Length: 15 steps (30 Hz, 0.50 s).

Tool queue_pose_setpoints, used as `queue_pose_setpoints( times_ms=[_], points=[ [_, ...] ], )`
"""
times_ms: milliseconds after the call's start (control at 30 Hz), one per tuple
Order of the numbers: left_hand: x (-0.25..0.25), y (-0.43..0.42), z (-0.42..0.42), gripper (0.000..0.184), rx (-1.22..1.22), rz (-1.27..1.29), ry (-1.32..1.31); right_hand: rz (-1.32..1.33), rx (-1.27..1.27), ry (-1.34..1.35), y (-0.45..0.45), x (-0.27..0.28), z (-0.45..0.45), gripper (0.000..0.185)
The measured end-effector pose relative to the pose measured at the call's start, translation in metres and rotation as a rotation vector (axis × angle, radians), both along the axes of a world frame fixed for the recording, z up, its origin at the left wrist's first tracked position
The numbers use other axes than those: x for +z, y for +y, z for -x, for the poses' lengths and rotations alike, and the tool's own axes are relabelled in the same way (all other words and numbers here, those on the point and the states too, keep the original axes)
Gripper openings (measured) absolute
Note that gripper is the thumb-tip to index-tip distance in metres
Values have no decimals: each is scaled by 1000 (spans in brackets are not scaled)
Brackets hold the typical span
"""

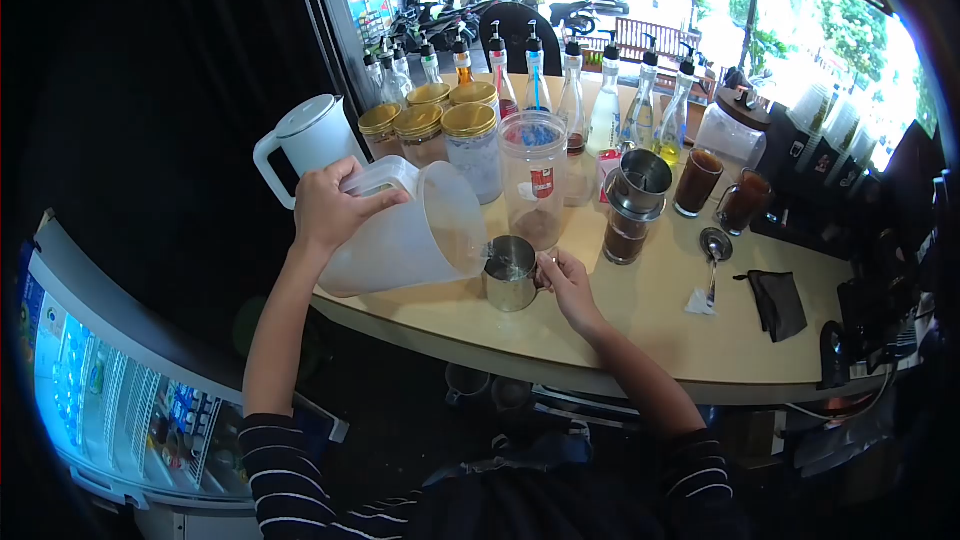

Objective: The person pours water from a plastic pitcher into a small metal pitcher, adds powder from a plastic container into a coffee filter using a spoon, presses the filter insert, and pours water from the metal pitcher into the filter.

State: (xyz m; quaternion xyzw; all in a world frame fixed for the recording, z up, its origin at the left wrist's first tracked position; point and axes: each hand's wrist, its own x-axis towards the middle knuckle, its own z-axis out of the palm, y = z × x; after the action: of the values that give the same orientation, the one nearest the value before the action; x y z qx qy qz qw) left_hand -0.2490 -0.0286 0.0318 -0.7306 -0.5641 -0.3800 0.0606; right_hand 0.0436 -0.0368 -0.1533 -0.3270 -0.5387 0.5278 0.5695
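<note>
My left hand [340, 202] grips the handle of a large translucent plastic pitcher [400, 240], which is tipped on its side with its mouth to the right. Its spout lies over the rim of a small steel cup [510, 285], and clear liquid shows at the spout. The handle of that cup is in my right hand [567, 285]. Behind the cup stands a clear plastic jar [535, 180] with a red label. To the right, a metal drip filter [637, 185] sits on a glass [625, 238] of brown liquid.
Gold-lidded jars [472, 150], a white jug [315, 140] and a row of pump bottles [605, 100] line the back of the counter [480, 335]. Two brown drinks [698, 183], a spoon [715, 248] and a dark cloth [777, 305] lie right. A fridge [130, 410] is lower left.
</note>
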Motion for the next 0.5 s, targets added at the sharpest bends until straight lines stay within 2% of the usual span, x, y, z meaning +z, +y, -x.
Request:
queue_pose_setpoints(
  times_ms=[500],
  points=[
    [13,-3,3,60,-18,-41,54,0,30,13,2,-2,-2,25]
  ],
)
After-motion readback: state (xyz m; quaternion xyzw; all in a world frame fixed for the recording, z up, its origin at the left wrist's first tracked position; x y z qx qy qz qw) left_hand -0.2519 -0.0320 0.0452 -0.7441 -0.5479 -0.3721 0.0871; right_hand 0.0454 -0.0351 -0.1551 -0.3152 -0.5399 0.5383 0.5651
